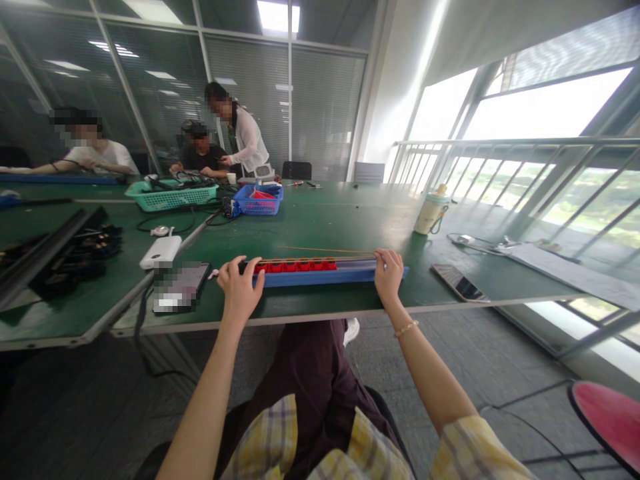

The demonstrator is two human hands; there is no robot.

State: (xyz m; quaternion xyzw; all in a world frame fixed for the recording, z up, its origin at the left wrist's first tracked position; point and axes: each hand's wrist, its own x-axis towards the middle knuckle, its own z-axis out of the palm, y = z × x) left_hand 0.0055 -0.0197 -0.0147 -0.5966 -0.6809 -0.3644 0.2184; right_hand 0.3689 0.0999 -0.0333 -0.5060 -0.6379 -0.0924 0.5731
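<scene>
A long blue trough [320,276] lies along the table's front edge, with a row of several red cup-like pieces [300,265] filling its left and middle part. My left hand [239,288] is curled round the trough's left end, thumb on the near side, by a small dark piece. Toward the right end, my right hand [388,277] is closed, its fingertips pinching the end of a thin brown strand [330,250]. This strand stretches left, just beyond the trough. Another thin line runs along the red pieces; I cannot tell whether it is the same strand.
Left of the trough lie a phone [181,288] and a white power bank [161,252]. Another phone [459,283] and a bottle [431,212] are to the right. Farther back are a green basket [173,198] and a blue basket [259,203]. Several people [245,137] are across the table.
</scene>
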